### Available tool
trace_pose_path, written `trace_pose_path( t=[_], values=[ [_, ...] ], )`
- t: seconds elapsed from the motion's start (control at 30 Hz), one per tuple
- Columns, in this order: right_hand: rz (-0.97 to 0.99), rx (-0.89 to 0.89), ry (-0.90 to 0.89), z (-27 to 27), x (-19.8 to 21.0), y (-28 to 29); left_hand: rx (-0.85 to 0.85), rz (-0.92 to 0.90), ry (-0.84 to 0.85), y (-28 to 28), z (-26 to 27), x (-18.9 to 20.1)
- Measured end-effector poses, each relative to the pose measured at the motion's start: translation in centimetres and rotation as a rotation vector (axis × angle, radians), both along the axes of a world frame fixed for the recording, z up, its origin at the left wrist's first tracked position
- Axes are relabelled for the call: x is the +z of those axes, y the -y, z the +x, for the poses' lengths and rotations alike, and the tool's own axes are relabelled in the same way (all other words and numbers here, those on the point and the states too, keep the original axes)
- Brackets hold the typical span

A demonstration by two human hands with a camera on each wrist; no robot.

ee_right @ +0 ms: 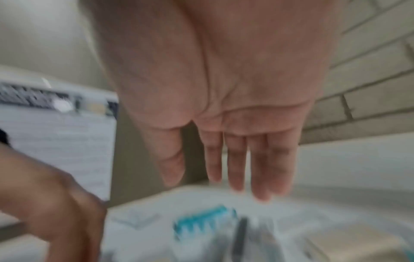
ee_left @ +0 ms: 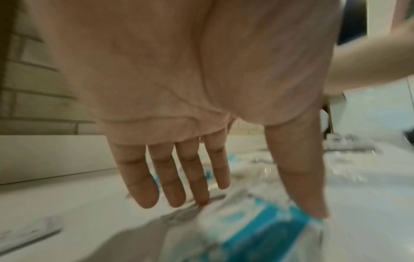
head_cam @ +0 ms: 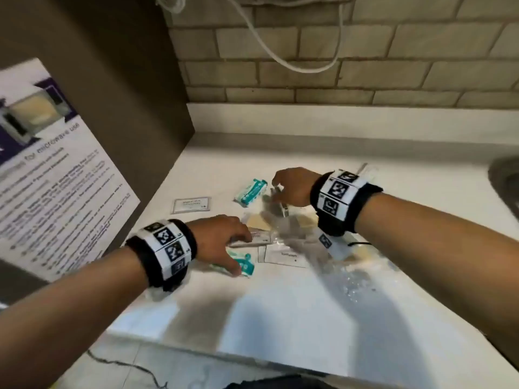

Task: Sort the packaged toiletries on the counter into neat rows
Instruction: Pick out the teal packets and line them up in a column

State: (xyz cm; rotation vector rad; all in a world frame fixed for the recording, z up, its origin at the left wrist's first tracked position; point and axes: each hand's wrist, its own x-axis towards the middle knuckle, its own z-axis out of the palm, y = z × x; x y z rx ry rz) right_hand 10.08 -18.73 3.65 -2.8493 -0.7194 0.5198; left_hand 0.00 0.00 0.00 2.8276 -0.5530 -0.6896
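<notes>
Packaged toiletries lie in a loose pile on the white counter [head_cam: 280, 310]. My left hand [head_cam: 233, 248] is spread flat over the pile's near left side. Its thumb [ee_left: 313, 195] presses on a teal and white packet [ee_left: 264, 232], and its fingers reach toward a flat pale sachet [head_cam: 258, 238]. My right hand [head_cam: 276, 190] hovers with straight fingers [ee_right: 257, 168] and holds nothing. Under it lie crinkled clear packets [head_cam: 283, 220] and a second teal packet [head_cam: 251, 192]. A white sachet [head_cam: 192, 204] lies apart at the left. A white toothbrush sachet [head_cam: 283, 256] lies near the middle.
A brown microwave with a white instruction sheet [head_cam: 56, 178] stands close on the left. A brick wall with a hanging white cable [head_cam: 280, 51] is behind. A sink rim [head_cam: 505, 181] shows at the far right. The counter's front edge runs below my forearms.
</notes>
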Motion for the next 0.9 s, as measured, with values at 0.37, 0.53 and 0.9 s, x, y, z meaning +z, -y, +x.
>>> trace_pose_path(
  t=[0.37, 0.53, 0.9],
  values=[
    [-0.189, -0.197, 0.052, 1.8, -3.6, -2.3, -0.097, 0.037, 0.124, 1.1, 1.9, -0.3],
    [0.019, -0.39, 0.011, 3.8, -3.1, -2.2, 0.335, -0.498, 0.036, 1.2, 5.6, 1.1],
    [-0.077, -0.132, -0.026, 4.1, -2.9, 2.1, 0.703, -0.296, 0.071, 1.9, 14.3, -1.1]
  ],
)
